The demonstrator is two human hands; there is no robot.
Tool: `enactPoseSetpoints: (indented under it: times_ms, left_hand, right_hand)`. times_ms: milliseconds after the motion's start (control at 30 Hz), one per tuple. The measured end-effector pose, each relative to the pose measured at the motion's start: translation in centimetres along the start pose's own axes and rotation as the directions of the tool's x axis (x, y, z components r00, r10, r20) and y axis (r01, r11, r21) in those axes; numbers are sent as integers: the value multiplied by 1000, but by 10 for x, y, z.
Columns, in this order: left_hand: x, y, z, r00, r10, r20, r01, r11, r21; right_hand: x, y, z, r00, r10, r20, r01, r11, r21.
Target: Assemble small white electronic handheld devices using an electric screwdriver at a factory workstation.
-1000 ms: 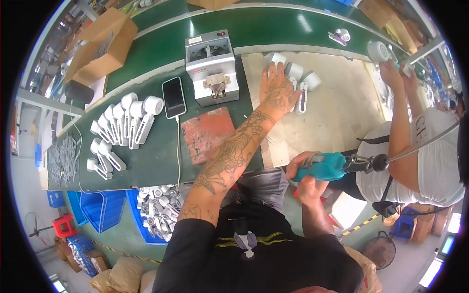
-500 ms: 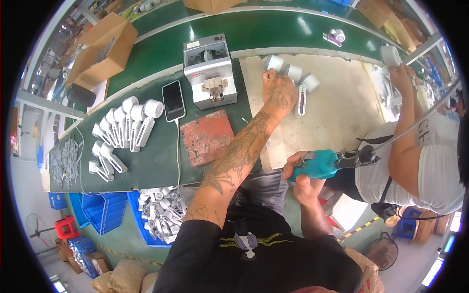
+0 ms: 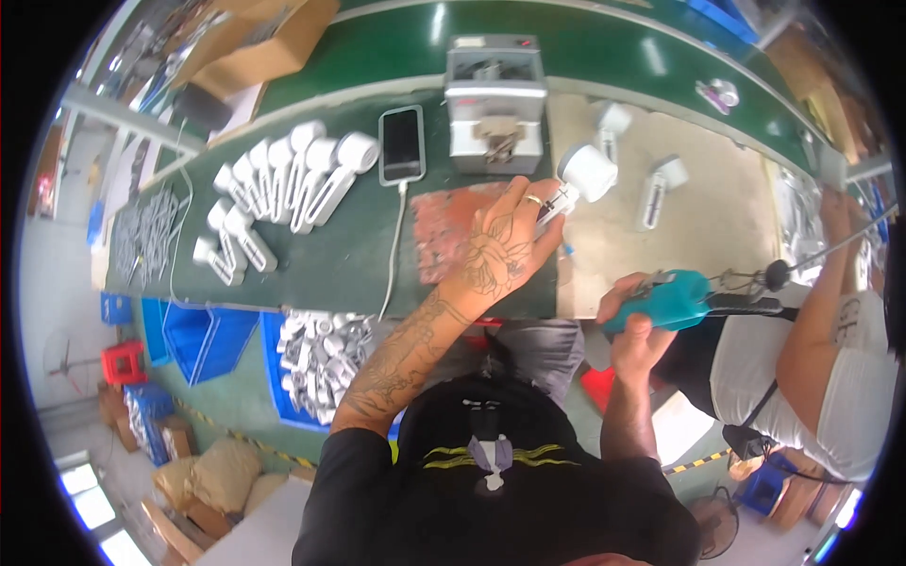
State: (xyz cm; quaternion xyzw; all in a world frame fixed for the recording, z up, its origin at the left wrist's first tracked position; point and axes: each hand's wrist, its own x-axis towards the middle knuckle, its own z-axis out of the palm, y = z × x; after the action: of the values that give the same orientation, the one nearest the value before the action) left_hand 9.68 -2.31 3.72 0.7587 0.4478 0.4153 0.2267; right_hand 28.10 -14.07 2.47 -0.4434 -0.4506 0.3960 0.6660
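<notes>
My left hand is closed on the handle of a white handheld piece with a round, drum-like head. It hangs above the border between the green bench top and the beige mat, partly over a reddish square block. My right hand grips a teal power screwdriver near the bench's front edge; its tip cannot be made out. Two more such pieces lie on the beige mat: one farther back, another to the right.
A grey-white screw feeder stands behind the block, beside a phone on a cable. Rows of similar white pieces and grey strips lie left. Below is a blue bin of parts. A co-worker sits right.
My left hand has drawn back toward me from the mat's far side, bringing one white piece with it. The whole view has shifted. The screwdriver stays in my right hand.
</notes>
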Motion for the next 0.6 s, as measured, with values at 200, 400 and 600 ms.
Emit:
enactPoseSetpoints:
  times_ms: [200, 400, 600]
  left_hand:
    - [-42, -41, -43, 989, 83, 120, -120, 931, 344]
    - [-48, -52, -39, 996, 86, 36, -92, 971, 220]
    - [-44, -62, -39, 988, 151, 16, -151, 983, 104]
  right_hand:
    - [9, 1, 28, 996, 61, 66, -61, 998, -1]
    - [16, -3, 60, 996, 63, 62, -57, 993, -106]
    - [40, -6, 77, 997, 36, 66, -33, 998, -53]
